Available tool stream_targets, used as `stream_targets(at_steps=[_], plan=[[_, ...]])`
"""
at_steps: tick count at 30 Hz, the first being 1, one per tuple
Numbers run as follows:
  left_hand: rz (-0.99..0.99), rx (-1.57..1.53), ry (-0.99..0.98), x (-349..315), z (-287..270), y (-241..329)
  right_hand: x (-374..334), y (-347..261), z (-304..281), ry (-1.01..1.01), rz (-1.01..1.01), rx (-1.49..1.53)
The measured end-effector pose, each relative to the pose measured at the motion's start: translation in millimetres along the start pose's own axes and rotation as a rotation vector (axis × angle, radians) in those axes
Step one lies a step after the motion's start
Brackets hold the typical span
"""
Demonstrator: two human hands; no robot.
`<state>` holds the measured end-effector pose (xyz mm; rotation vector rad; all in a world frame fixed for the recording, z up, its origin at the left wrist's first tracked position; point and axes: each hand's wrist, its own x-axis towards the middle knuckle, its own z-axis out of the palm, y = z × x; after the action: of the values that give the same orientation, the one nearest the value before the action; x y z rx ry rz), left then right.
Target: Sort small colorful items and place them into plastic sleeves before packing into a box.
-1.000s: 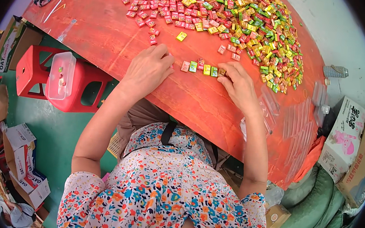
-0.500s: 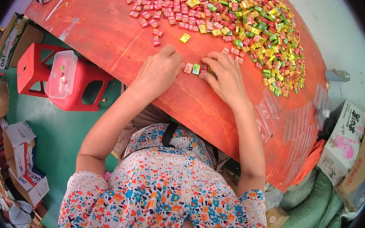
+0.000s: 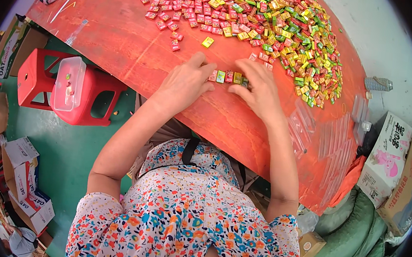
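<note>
A short row of small candy-like boxes, with a red box (image 3: 229, 76), a green box (image 3: 221, 76) and a yellow box (image 3: 237, 78) among them, lies on the red table in front of me. My left hand (image 3: 185, 79) is curled at the row's left end, thumb and fingertips against the end box. Around the right end, my right hand (image 3: 259, 88) has its thumb on the near side and fingers on the far side, partly covering the last boxes. A lone yellow box (image 3: 207, 42) lies beyond my left hand.
A large heap of red, yellow and green boxes (image 3: 274, 24) covers the table's far side. Clear plastic sleeves (image 3: 337, 145) lie at the right. Left of the table, a clear tub (image 3: 68, 84) rests on red stools (image 3: 87, 111); cartons (image 3: 389, 154) stand at the right.
My right hand has shifted slightly right and its fingers have spread, uncovering more boxes of the row. My left hand has moved right, closer against the row's left end.
</note>
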<state>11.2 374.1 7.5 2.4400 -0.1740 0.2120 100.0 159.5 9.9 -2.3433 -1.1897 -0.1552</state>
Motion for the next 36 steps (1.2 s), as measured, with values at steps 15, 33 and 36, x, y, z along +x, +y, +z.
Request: stream_targets(at_steps=[15, 33, 36], plan=[[0.029, 0.045, -0.084, 15, -3, 2, -5, 6, -17, -0.184, 0.225, 0.24], [0.462, 0.0, -0.11, 90, 74, 106, -114, 22, -86, 0.204, 0.449, -0.235], [0.558, -0.039, -0.157, 119, 112, 131, -139, 45, -105, 0.16, 0.624, -0.212]])
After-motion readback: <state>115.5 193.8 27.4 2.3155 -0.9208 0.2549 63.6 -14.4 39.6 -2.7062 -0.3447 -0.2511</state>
